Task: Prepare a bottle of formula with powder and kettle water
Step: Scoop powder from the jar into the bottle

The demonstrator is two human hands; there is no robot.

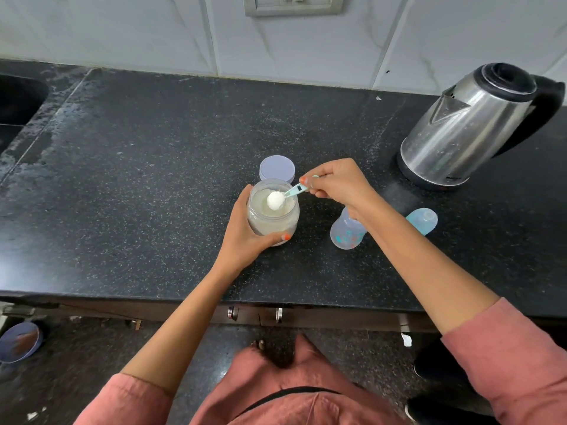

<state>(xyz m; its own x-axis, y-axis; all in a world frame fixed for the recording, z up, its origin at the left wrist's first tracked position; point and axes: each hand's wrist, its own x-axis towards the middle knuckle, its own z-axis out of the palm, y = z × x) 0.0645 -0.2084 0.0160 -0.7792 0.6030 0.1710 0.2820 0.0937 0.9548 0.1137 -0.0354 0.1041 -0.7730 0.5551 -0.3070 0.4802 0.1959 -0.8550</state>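
An open clear jar of white formula powder (272, 219) stands on the black counter (147, 185). My left hand (245, 231) grips the jar from its left side, thumb across the front. My right hand (336, 184) pinches the handle of a small teal scoop (295, 189). The scoop's bowl sits over the jar mouth, heaped with powder. A clear baby bottle (345, 230) with coloured print stands open just right of the jar, partly hidden by my right forearm. Its blue cap (423, 220) lies on the counter further right.
The jar's pale lilac lid (277, 169) lies flat behind the jar. A steel electric kettle (469, 127) with a black handle stands at the back right. A sink (18, 99) lies at the far left. The counter's front edge runs below my forearms.
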